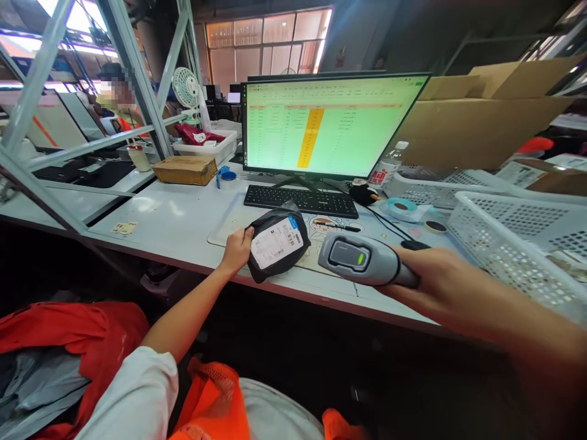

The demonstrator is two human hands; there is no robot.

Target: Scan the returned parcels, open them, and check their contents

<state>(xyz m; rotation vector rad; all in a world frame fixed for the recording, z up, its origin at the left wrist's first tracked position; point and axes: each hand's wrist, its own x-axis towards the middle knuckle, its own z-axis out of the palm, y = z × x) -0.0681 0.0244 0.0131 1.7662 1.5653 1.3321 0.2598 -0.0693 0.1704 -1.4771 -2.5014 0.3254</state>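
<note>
My left hand [238, 250] grips the left edge of a black plastic parcel [277, 244], thumb on its face, above the desk's front edge. A white label with a barcode and a blue patch faces up on the parcel. In my right hand [433, 278] is a grey barcode scanner [362, 260], its small green light lit. The scanner's front end points left toward the parcel, with a gap between them. Behind both lie a black keyboard [300, 200] and a pen [338, 227] on a patterned desk mat.
A monitor [330, 125] with a spreadsheet stands at the back of the white desk [151, 214]. White baskets [513, 244] and an open cardboard box [477, 122] crowd the right. A brown box [184, 170] and metal frame posts [137, 73] stand left; a co-worker [120, 101] is beyond.
</note>
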